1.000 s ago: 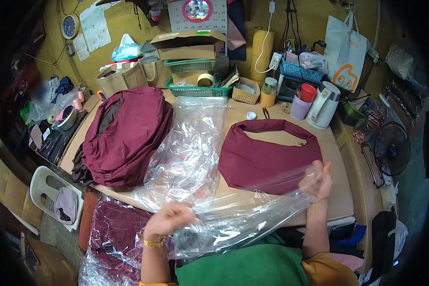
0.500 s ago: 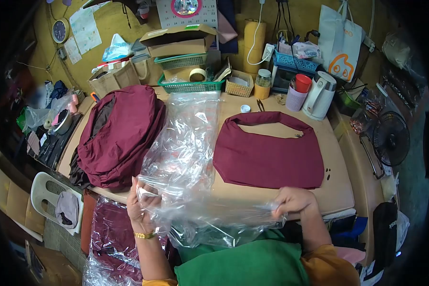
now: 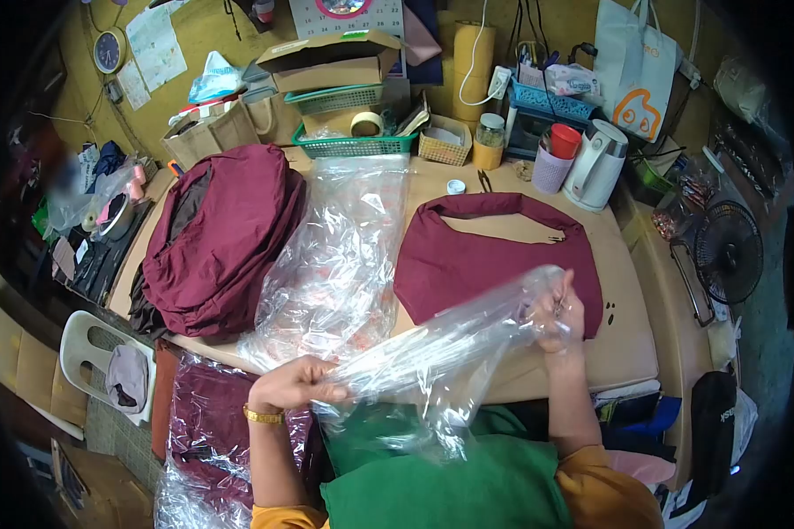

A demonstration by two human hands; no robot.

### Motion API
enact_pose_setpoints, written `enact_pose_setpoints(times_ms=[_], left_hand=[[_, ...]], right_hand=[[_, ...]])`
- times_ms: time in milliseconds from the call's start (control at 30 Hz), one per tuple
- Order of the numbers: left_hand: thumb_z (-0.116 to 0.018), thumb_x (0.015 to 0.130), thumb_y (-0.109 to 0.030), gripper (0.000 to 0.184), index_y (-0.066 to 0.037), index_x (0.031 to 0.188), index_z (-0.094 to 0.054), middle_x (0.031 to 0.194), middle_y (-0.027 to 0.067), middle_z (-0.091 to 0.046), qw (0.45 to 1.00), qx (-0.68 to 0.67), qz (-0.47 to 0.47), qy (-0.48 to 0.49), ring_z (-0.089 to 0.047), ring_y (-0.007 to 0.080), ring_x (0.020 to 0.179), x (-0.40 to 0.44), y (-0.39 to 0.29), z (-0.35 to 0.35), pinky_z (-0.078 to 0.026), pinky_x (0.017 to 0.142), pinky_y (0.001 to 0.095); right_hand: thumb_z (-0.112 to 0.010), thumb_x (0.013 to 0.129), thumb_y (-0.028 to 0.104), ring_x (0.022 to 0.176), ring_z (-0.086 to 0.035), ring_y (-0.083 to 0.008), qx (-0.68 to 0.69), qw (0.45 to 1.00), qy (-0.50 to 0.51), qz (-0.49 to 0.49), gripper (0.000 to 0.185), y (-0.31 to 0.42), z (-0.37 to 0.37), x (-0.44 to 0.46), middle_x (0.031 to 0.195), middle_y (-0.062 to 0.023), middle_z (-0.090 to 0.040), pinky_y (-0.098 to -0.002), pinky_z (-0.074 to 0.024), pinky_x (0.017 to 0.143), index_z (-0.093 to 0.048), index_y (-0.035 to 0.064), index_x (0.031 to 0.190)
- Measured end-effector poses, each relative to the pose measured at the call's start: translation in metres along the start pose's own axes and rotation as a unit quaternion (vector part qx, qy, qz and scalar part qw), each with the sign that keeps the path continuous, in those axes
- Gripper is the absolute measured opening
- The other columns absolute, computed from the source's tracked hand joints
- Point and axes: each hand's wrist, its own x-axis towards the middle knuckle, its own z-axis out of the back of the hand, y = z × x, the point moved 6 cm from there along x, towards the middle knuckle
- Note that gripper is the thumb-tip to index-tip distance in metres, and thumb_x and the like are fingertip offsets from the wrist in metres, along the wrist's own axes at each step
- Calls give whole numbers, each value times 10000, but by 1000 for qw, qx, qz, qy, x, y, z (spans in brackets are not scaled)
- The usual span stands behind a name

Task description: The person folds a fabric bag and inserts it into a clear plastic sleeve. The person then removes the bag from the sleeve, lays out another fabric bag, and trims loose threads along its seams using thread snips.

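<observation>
Clear plastic (image 3: 437, 353) is pinched by the left hand (image 3: 298, 384). It is slanted lengthwise to the right hand (image 3: 560, 316), grip indistinct, nearer the maroon bag (image 3: 472, 273).

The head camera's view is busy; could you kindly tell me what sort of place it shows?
Probably a small workroom for packing bags: a flat maroon bag, clear plastic and a pile of maroon fabric share the table.

White paper wall calendar (image 3: 369, 23): I read 21, 22. Long black cloth item (image 3: 711, 434), right: "ask", sideways.
</observation>
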Motion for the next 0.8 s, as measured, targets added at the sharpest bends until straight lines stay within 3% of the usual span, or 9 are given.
enact_pose_setpoints(times_ms=[67, 133, 200, 300, 433, 500, 567, 667, 800], left_hand=[[-612, 953, -271, 278, -17, 1064, -631, 895, 41, -651, 948, -206, -57, -234, -574, 140, 749, -2, 10, 20, -487, 698, 302], [-560, 994, -306, 262, -67, 893, -598, 839, 40, -621, 695, -535, -136, -461, -579, 151, 724, -7, -26, 28, -501, 676, 336], [-584, 983, -314, 262, -59, 945, -633, 922, 43, -636, 713, -626, -306, -84, -608, 156, 856, 6, 1, 44, -501, 777, 318], [-735, 871, -193, 267, -6, 1055, -682, 920, 3, -675, 952, -266, -147, -40, -603, 96, 840, 7, -15, 6, -475, 775, 255], [-723, 882, -208, 267, -14, 1062, -685, 979, 63, -708, 960, -149, 28, -236, -650, 148, 809, 3, 1, 13, -522, 758, 282], [-579, 979, -227, 218, -55, 1096, -646, 922, 73, -697, 783, -510, -138, -328, -659, 179, 775, 2, -28, 24, -537, 695, 313], [-473, 1031, -288, 227, -103, 1079, -595, 842, 34, -660, 688, -545, -160, -451, -660, 186, 760, -2, -22, 33, -568, 659, 342], [-480, 1026, -349, 304, -78, 1076, -607, 828, 33, -645, 732, -621, -279, -40, -649, 192, 742, 7, -21, 32, -547, 653, 322], [-735, 839, -158, 336, 47, 1095, -664, 856, 27, -680, 991, -80, -62, -82, -609, 119, 751, 0, 0, 8, -500, 675, 268]], right_hand=[[-634, 907, 520, 611, -587, -105, 98, 950, 156, -253, 425, -32, -6, -9, 648, -29, -630, -277, -492, 627, -673, 97, 900], [-685, 877, 439, 643, -611, -116, -88, 932, 237, -258, 375, -34, -20, -14, 721, -57, -668, -286, -499, 651, -693, 64, 905], [-787, 817, 276, 708, -659, -138, -443, 778, 373, -242, 298, -43, -30, -23, 867, -113, -744, -303, -512, 701, -734, -1, 914], [-531, 965, 453, 698, -651, -212, -28, 996, 86, -6, 427, -13, -7, 1, 796, -103, -676, -343, -535, 685, -673, 51, 984], [-388, 1004, 581, 727, -626, -185, 274, 916, 242, -163, 577, -27, -24, 5, 846, -116, -637, -300, -517, 613, -628, 56, 1022], [-575, 921, 510, 679, -611, -147, -149, 922, 274, -229, 479, -49, -14, -7, 806, -71, -656, -297, -509, 607, -655, 45, 1004], [-797, 805, 393, 624, -602, -125, -503, 690, 457, -249, 433, -68, -30, -24, 766, -55, -662, -300, -501, 587, -679, 11, 971], [-718, 892, 253, 746, -650, -150, -406, 844, 288, -199, 255, -54, -8, -21, 821, -89, -696, -333, -547, 716, -687, 1, 921], [-635, 953, 300, 690, -669, -214, -107, 992, -48, 52, 277, -18, 1, 7, 761, -113, -687, -355, -550, 671, -649, 32, 884]])
